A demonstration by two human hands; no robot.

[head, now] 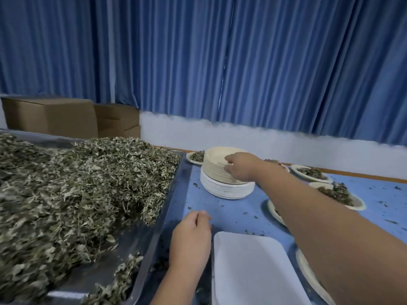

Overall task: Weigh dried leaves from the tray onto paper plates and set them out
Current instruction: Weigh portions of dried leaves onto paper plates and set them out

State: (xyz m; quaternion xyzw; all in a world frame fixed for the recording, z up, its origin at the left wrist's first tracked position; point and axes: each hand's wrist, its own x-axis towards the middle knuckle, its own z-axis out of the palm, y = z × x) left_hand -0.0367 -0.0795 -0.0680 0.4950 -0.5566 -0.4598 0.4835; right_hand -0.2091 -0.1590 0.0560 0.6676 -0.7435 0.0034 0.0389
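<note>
A big metal tray on the left holds a heap of dried leaves. A stack of paper plates, beige ones on white ones, stands on the blue table beyond the tray's right edge. My right hand reaches across and its fingers pinch the rim of the top plates. My left hand rests loosely curled on the table between the tray and the white scale platform, holding nothing. Plates with leaves lie to the right, partly hidden by my right forearm.
More filled plates sit at the back right and behind the stack. Leaf crumbs are scattered over the blue table. Cardboard boxes stand behind the tray. A blue curtain and white wall close off the back.
</note>
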